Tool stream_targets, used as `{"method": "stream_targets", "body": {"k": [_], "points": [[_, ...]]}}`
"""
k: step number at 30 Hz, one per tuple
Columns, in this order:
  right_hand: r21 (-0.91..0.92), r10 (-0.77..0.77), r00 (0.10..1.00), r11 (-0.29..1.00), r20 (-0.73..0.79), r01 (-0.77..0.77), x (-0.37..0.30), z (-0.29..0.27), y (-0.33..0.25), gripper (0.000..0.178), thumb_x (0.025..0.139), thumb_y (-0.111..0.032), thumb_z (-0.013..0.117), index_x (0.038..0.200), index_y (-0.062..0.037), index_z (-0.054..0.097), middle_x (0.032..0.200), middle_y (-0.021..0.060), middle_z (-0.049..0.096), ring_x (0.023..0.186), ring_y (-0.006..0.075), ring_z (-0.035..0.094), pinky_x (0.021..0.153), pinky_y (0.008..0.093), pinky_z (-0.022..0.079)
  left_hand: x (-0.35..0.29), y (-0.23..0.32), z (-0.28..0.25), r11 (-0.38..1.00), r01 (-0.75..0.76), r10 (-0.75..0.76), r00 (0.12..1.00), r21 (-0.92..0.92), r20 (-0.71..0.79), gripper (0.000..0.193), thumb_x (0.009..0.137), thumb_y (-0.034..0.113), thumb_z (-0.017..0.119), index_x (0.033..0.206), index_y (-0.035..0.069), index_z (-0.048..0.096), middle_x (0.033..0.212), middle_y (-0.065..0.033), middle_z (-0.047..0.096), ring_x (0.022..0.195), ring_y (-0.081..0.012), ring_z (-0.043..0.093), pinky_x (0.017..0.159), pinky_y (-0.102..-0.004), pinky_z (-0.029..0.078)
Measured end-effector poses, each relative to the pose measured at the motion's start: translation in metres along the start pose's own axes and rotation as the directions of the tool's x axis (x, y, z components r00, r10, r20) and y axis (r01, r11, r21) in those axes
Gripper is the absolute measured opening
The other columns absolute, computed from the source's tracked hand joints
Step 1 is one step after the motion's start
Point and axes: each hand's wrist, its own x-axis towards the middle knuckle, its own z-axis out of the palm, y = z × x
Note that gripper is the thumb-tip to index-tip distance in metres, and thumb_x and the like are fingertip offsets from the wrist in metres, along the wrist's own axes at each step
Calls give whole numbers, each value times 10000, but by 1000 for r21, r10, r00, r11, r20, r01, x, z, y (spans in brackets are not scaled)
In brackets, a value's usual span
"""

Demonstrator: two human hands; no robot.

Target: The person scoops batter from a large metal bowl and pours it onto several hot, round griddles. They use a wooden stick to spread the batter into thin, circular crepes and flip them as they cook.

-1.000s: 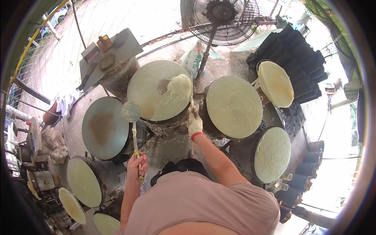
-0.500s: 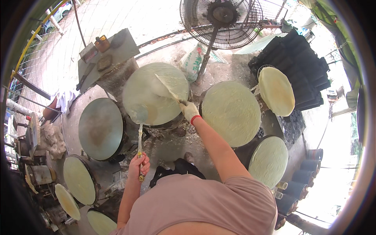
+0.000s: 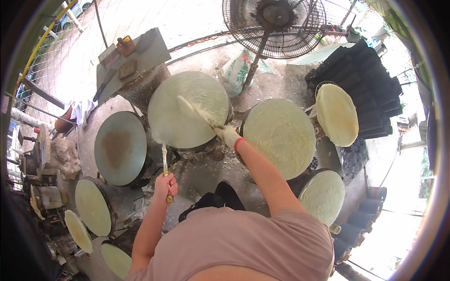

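Observation:
A round griddle [image 3: 161, 91] stands ahead of me, its top coated with pale yellow-green batter. My left hand [image 3: 166, 186], bare, is closed around the handle of a ladle [image 3: 165, 159]. The ladle's head end reaches the griddle's near left rim, where haze and blur hide its shape. A white glove with a red band at the wrist covers my right hand [image 3: 228, 136]. It grips a long flat batter spreader [image 3: 194, 110], which slants across the griddle from its near right rim toward the middle.
An uncoated griddle [image 3: 121, 147] stands at left. Coated griddles stand at right [image 3: 280, 136], lower right [image 3: 321, 196] and lower left [image 3: 93, 206]. A round pale sheet [image 3: 335, 114] rests beside stacked black tiles [image 3: 356, 89]. A large fan [image 3: 274, 21] and white sack [image 3: 235, 72] stand beyond.
The ladle's round head, clearly seen on the griddle before, is now blurred at the rim. Batter now covers the darker patch near the griddle's front. The spreader has swung slightly, with the view shifting a little.

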Motion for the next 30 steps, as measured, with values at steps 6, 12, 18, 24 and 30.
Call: {"method": "stream_targets", "body": {"k": [6, 12, 18, 24, 30], "points": [[598, 283, 936, 794, -207, -108, -90, 35, 66, 320, 893, -238, 533, 1181, -110, 585, 601, -19, 475, 398, 80, 359, 367, 251, 283, 43, -2, 25, 916, -181, 214, 975, 357, -54, 127, 829, 94, 526, 885, 77, 414, 560, -15, 403, 367, -121, 400, 317, -285, 340], [523, 272, 962, 815, 36, -250, -99, 95, 40, 317, 896, -250, 561, 1172, -98, 591, 640, -17, 502, 444, 74, 381, 391, 235, 320, 44, -13, 58, 942, -134, 162, 984, 307, -69, 120, 821, 112, 538, 834, 64, 429, 537, -22, 401, 363, -126, 401, 323, -288, 331], [514, 102, 937, 853, -335, 91, -68, 51, 45, 319, 913, -181, 527, 1219, -96, 559, 687, -33, 511, 512, 74, 413, 462, 216, 331, -42, 33, -7, 979, -124, 175, 917, -163, 358, 88, 918, 106, 476, 976, 42, 465, 582, -7, 374, 361, -76, 327, 311, -235, 278], [-119, -70, 992, 989, 104, 82, -70, 59, 32, 391, 897, -219, 530, 1250, -51, 540, 822, 21, 615, 645, 108, 518, 608, 251, 436, -60, 42, 5, 940, -22, 125, 951, -340, 282, 108, 915, 93, 467, 1011, 43, 470, 636, -6, 395, 382, -60, 337, 307, -213, 309], [395, 120, 991, 909, 61, -135, -56, 93, 33, 378, 919, -139, 534, 1295, -116, 503, 719, -39, 487, 560, 81, 461, 443, 215, 333, -95, 62, -31, 902, -354, 389, 915, -247, 109, 134, 880, 67, 466, 1012, 54, 445, 620, -23, 409, 355, -76, 352, 290, -230, 310]]}}
